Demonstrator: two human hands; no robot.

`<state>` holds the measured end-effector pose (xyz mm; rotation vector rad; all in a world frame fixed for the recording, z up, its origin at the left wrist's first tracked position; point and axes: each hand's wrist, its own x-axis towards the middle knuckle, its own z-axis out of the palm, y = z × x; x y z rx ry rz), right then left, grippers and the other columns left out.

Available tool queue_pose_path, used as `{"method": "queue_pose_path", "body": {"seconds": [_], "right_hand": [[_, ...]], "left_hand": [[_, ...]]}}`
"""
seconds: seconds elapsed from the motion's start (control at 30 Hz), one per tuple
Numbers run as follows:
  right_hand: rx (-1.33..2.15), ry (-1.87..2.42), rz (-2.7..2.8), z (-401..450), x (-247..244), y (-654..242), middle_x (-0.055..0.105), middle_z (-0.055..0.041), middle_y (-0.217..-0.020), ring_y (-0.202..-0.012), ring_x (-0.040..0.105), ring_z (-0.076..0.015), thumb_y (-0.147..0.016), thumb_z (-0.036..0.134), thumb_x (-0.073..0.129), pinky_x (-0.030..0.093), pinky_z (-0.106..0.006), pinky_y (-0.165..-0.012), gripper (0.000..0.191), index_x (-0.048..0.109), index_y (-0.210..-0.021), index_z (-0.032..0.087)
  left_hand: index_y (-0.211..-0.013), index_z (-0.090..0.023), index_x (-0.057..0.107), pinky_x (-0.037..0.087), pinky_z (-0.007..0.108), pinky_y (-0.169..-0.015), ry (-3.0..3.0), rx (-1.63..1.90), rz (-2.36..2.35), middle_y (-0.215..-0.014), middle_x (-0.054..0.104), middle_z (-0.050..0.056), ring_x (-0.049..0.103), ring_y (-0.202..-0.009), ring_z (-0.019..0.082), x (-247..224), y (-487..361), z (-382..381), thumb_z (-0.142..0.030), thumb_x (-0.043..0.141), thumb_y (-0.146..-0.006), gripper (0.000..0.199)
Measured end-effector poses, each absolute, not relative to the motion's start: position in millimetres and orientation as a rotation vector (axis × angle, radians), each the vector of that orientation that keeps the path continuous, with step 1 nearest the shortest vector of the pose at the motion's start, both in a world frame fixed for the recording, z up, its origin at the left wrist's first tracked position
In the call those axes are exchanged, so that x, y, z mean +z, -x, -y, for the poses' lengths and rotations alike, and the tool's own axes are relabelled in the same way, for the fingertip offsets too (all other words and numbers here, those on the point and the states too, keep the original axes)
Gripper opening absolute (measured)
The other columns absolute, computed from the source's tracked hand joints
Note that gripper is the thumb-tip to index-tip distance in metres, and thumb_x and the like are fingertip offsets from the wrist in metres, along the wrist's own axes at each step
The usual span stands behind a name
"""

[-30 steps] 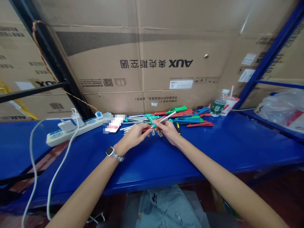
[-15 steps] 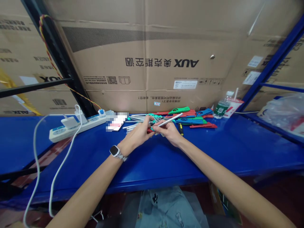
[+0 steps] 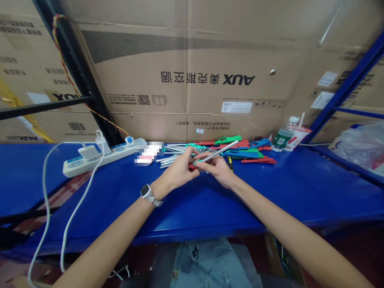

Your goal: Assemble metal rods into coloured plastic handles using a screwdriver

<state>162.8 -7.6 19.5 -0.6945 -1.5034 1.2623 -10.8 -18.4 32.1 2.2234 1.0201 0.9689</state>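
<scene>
My right hand [image 3: 221, 171] is closed round a thin silver metal tube [image 3: 222, 149], which slants up to the right with a teal bit at its lower end. Beside it my left hand [image 3: 181, 168] is closed, fingertips together at that lower end. A small red piece [image 3: 192, 166] shows between the left fingers, mostly hidden. Behind the hands lie several loose silver tubes [image 3: 168, 161] and some thin metal wire parts. To the right is a pile of plastic pieces: green [image 3: 229, 139], blue [image 3: 260, 143] and red [image 3: 258, 160].
A white power strip [image 3: 99, 160] with plugs and cables lies left on the blue table [image 3: 195, 212]. Near it is a blurred-out flat object [image 3: 149, 154]. A yellow-black handle [image 3: 230, 163], a bottle [image 3: 282, 138] and a cup [image 3: 297, 138] stand or lie rightward. Cardboard [image 3: 144, 40] rises behind.
The view has shifted slightly. Both hands stay together at the tube's lower end, and the tube points up a little more steeply. No hold has visibly been taken or released.
</scene>
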Motion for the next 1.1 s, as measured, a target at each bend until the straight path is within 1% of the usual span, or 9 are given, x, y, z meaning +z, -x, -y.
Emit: {"method": "queue_pose_path", "body": {"seconds": [0.13, 0.3, 0.33, 0.43, 0.5, 0.57, 0.7, 0.93, 1.1], "right_hand": [[1.170, 0.735, 1.366, 5, 20, -163, 0.063, 0.0018, -0.062, -0.056, 0.055, -0.0134, -0.066, 0.057, 0.085, 0.047, -0.030, -0.059, 0.042, 0.068, -0.080, 0.022], [1.088, 0.744, 1.279, -2, 21, -170, 0.063, 0.0009, -0.067, -0.061, 0.055, -0.0138, -0.067, 0.057, 0.083, 0.045, -0.029, -0.061, 0.040, 0.069, -0.083, 0.022], [1.088, 0.736, 1.250, -4, 21, -172, 0.062, 0.0010, -0.067, -0.061, 0.054, -0.0137, -0.067, 0.056, 0.083, 0.044, -0.029, -0.061, 0.039, 0.069, -0.083, 0.022], [1.064, 0.714, 1.194, -6, 22, -175, 0.062, 0.0013, -0.067, -0.061, 0.052, -0.0134, -0.067, 0.053, 0.083, 0.043, -0.029, -0.061, 0.038, 0.067, -0.081, 0.022], [1.028, 0.733, 1.174, -9, 22, -174, 0.060, 0.0020, -0.065, -0.059, 0.051, -0.0134, -0.068, 0.056, 0.081, 0.042, -0.029, -0.059, 0.039, 0.063, -0.079, 0.023], [0.982, 0.825, 1.184, -13, 23, -171, 0.054, 0.0028, -0.058, -0.054, 0.047, -0.0135, -0.075, 0.064, 0.074, 0.039, -0.029, -0.055, 0.044, 0.056, -0.070, 0.024], [0.806, 1.109, 1.281, -22, 27, -164, 0.030, 0.0040, -0.044, -0.045, 0.029, -0.0124, -0.088, 0.072, 0.055, 0.026, -0.031, -0.049, 0.064, 0.032, -0.049, 0.027], [0.670, 1.251, 1.336, -19, 35, -152, 0.034, 0.0028, -0.045, -0.050, 0.036, -0.0148, -0.098, 0.039, 0.042, 0.029, -0.030, -0.054, 0.052, 0.030, -0.049, 0.026], [0.585, 1.314, 1.399, -16, 45, -144, 0.033, 0.0045, -0.045, -0.050, 0.036, -0.0138, -0.098, 0.031, 0.039, 0.027, -0.029, -0.054, 0.049, 0.029, -0.050, 0.026]], "left_hand": [[-0.124, -0.020, 0.040, 0.046, 0.027, -0.062, -2.244, 1.052, -1.016, -0.085, 0.068, 0.001, 0.061, -0.065, 0.014, 31, 3, 17, -0.018, 0.060, -0.085, 0.043], [-0.142, -0.019, 0.037, 0.045, 0.029, -0.066, -2.404, 1.007, -1.008, -0.101, 0.067, 0.006, 0.060, -0.072, 0.015, 33, 17, 18, -0.019, 0.060, -0.084, 0.062], [-0.137, -0.019, 0.044, 0.043, 0.030, -0.064, -2.437, 0.969, -1.056, -0.098, 0.066, 0.006, 0.059, -0.070, 0.015, 34, 22, 18, -0.022, 0.060, -0.086, 0.054], [-0.100, -0.020, 0.059, 0.033, 0.031, -0.057, -2.522, 0.780, -1.270, -0.074, 0.060, 0.001, 0.052, -0.060, 0.016, 37, 31, 20, -0.033, 0.057, -0.093, 0.015], [-0.089, -0.021, 0.056, 0.030, 0.031, -0.056, -2.528, 0.719, -1.363, -0.068, 0.057, 0.000, 0.052, -0.059, 0.017, 38, 32, 21, -0.039, 0.052, -0.098, 0.020], [-0.089, -0.021, 0.054, 0.030, 0.031, -0.057, -2.522, 0.727, -1.392, -0.070, 0.058, 0.001, 0.053, -0.060, 0.018, 39, 28, 23, -0.039, 0.049, -0.100, 0.021], [-0.091, -0.021, 0.052, 0.030, 0.031, -0.058, -2.533, 0.716, -1.455, -0.074, 0.060, 0.003, 0.055, -0.061, 0.020, 37, 19, 26, -0.033, 0.050, -0.100, 0.015], [-0.097, -0.021, 0.053, 0.030, 0.031, -0.058, -2.434, 0.771, -1.554, -0.075, 0.064, 0.005, 0.060, -0.065, 0.025, 21, 7, 28, -0.028, 0.049, -0.100, 0.009], [-0.096, -0.021, 0.053, 0.033, 0.031, -0.059, -2.346, 0.891, -1.527, -0.075, 0.064, 0.005, 0.060, -0.064, 0.025, 16, 2, 29, -0.025, 0.049, -0.099, 0.007]]}}
